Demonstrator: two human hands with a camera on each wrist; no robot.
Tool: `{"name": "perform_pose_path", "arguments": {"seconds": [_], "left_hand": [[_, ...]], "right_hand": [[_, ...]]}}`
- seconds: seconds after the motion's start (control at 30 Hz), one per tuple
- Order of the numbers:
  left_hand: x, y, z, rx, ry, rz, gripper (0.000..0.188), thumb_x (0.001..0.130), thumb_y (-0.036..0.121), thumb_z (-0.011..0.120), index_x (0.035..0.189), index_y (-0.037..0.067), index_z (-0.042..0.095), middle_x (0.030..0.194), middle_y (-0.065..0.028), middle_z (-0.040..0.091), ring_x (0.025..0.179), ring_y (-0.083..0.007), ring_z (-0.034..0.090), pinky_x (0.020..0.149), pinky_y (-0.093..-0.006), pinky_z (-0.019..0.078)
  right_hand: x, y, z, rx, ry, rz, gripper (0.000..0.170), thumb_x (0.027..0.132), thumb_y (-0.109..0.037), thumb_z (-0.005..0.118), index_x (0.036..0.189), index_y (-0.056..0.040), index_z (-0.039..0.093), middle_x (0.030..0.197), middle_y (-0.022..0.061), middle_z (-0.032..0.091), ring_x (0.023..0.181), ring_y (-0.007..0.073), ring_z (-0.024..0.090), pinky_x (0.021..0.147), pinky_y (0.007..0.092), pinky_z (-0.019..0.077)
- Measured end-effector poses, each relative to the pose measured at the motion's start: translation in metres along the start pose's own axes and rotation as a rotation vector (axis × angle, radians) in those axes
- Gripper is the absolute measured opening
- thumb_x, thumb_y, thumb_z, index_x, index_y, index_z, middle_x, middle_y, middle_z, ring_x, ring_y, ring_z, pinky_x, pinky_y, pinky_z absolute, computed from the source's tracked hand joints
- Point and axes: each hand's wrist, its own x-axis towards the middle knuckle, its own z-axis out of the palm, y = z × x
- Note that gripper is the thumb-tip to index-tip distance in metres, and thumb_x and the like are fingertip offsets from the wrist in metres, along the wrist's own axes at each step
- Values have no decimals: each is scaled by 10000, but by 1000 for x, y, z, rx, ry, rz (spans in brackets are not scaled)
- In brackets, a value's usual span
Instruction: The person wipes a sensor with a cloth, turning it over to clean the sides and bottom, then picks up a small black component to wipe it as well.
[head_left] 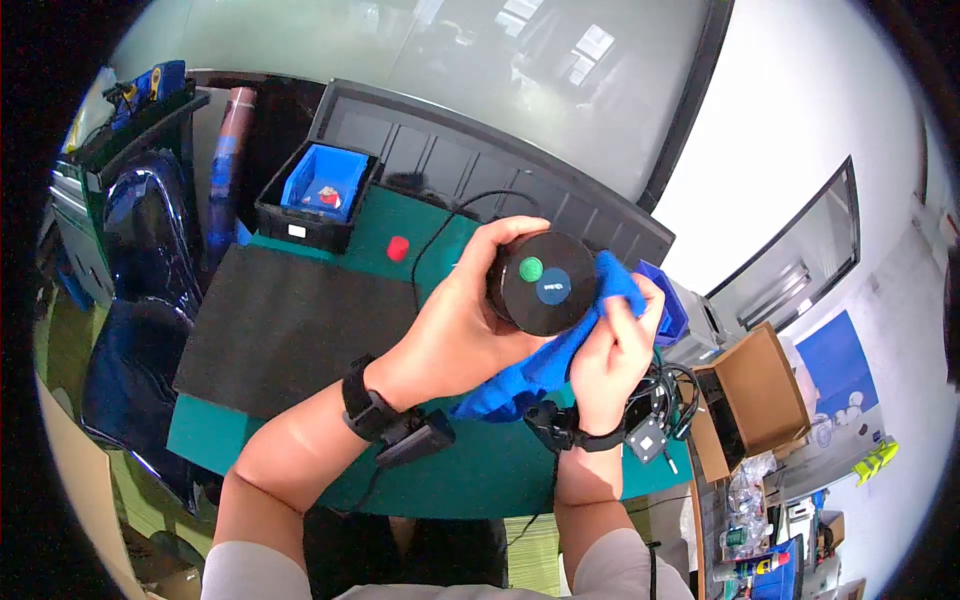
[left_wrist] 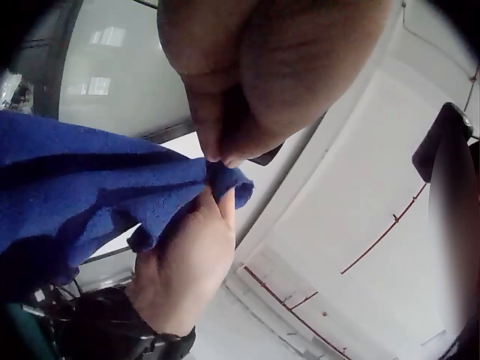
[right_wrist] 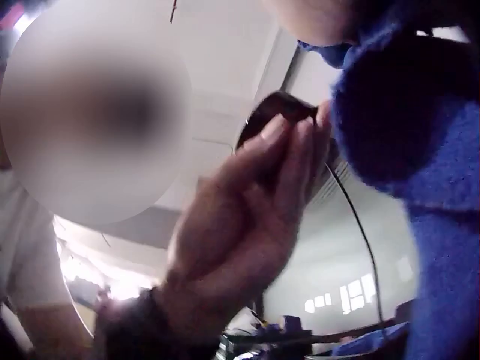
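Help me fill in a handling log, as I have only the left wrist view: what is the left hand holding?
Observer: The left hand grips a dark round object whose face bears a green sticker and a blue sticker.
Operator: I see blue cloth. Where is it relative to that object?
Observer: The blue cloth runs along its edge on the right hand's side; I can't tell how much touches.
Operator: Anything small on the table?
Observer: Yes, a red piece stands on the green tabletop, beside the black mat.
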Motion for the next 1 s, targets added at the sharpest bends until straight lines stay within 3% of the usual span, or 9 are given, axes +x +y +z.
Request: {"name": "perform_pose_path", "arguments": {"seconds": [0.13,0.4,0.57,0.6,0.67,0.7,0.77,0.93,1.0], "left_hand": [[0,0,1,-6,-2,52,890,621,-92,806,1365,73,345,1292,-74,443,1221,-172,465,1038,-331,409],[3,-3,-5,35,-68,125,849,674,-127,755,1368,89,315,1305,-72,392,1250,-168,428,1057,-326,408],[3,-4,-6,-24,-71,95,848,677,-126,753,1368,94,314,1301,-75,401,1244,-169,436,1051,-325,414],[3,-4,-7,-14,-75,97,848,679,-124,753,1370,96,313,1298,-76,406,1241,-169,441,1048,-325,416],[3,-4,-5,-3,-50,90,870,657,-112,769,1371,91,317,1280,-78,440,1226,-176,462,1043,-331,413],[3,-4,-5,6,-25,85,893,634,-100,786,1373,87,321,1263,-81,473,1212,-183,483,1038,-338,410],[3,-3,-5,18,-22,87,891,637,-107,780,1375,86,320,1266,-80,471,1213,-182,480,1037,-336,411],[3,-1,-5,46,-12,57,887,646,-125,763,1383,83,316,1285,-79,455,1221,-178,467,1036,-331,414],[2,-2,-6,-21,-41,24,847,694,-133,733,1391,95,309,1303,-79,414,1242,-176,445,1034,-313,425]], "right_hand": [[0,10,-6,157,223,318,197,958,-14,507,1108,74,602,1020,71,603,878,113,532,791,231,426],[-3,-7,-8,231,147,317,156,938,8,531,1055,71,613,985,80,590,882,129,528,787,240,418],[-2,-21,-13,118,13,226,190,888,-21,547,1042,51,632,1037,163,597,951,307,545,958,393,363],[0,-23,-13,120,13,227,190,888,-21,547,1042,51,632,1037,163,597,951,307,545,958,393,363],[3,-25,-11,73,-1,19,190,936,7,512,1086,51,620,1030,80,597,953,138,548,856,265,424],[1,-26,-10,74,-1,19,190,936,7,512,1086,51,620,1030,80,597,953,138,548,856,265,424],[-5,-28,-8,221,25,225,141,885,-16,559,989,57,620,1018,163,590,940,262,549,883,338,414],[-5,-32,-6,214,-17,173,158,865,-8,602,1006,61,618,1030,165,573,946,253,553,856,319,436],[-7,-33,-5,237,-45,197,219,902,-48,590,1093,56,613,1075,116,590,1017,187,542,923,311,398]]}}
